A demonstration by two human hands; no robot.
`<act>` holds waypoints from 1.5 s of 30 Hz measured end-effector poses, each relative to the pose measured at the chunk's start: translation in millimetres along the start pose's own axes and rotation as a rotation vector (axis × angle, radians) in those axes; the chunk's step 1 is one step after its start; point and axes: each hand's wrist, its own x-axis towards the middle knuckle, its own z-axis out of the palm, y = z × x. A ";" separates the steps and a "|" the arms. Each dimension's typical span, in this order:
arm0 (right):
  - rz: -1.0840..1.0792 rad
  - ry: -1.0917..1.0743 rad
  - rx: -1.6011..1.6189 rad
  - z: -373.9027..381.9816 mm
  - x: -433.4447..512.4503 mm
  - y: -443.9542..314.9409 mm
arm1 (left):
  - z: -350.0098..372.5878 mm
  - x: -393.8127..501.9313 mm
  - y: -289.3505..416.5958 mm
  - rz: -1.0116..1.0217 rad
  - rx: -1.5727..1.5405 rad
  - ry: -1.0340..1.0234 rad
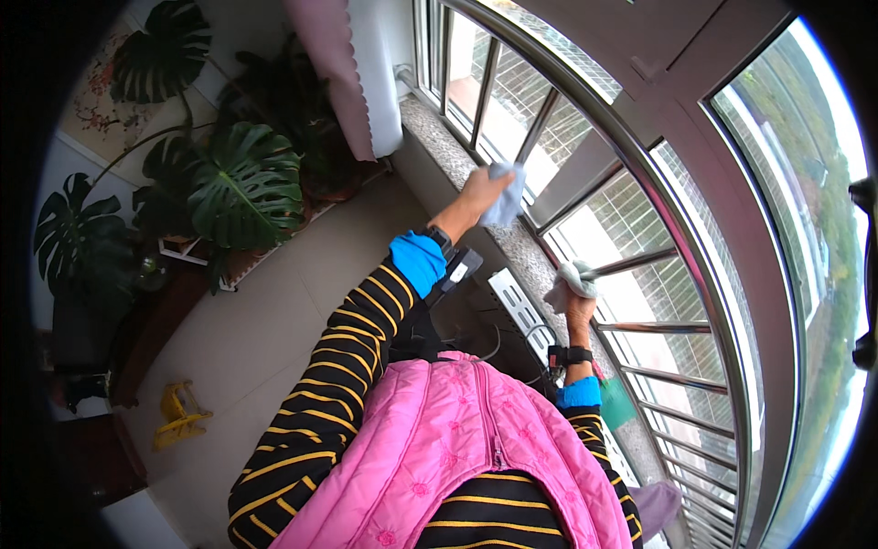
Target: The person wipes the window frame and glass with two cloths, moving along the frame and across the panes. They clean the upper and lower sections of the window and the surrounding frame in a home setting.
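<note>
My left hand point(475, 195) grips a light grey-blue cloth point(504, 195) over the speckled stone sill point(516, 241), close to the metal railing bars; the cloth is slightly blurred. Lower along the railing, my right hand point(579, 305) holds a pale grey-green cloth point(578, 274) at the near end of a metal bar point(634, 262). That cloth looks wrapped around the bar, and it hides most of the fingers. Above both hands curves the thick top rail point(614, 123) of the metal railing.
A white slotted metal panel point(518, 302) and grey cables stand below the sill. A green object point(617, 401) lies near my right forearm. Potted monstera plants point(240, 185) and a yellow folding stand point(180, 415) are on the left. A pink curtain point(336, 68) hangs beside the window.
</note>
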 end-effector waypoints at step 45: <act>-0.093 0.135 -0.051 8.5 -3.5 -34.7 | 84.1 -24.0 -112.2 -0.560 -0.486 -0.107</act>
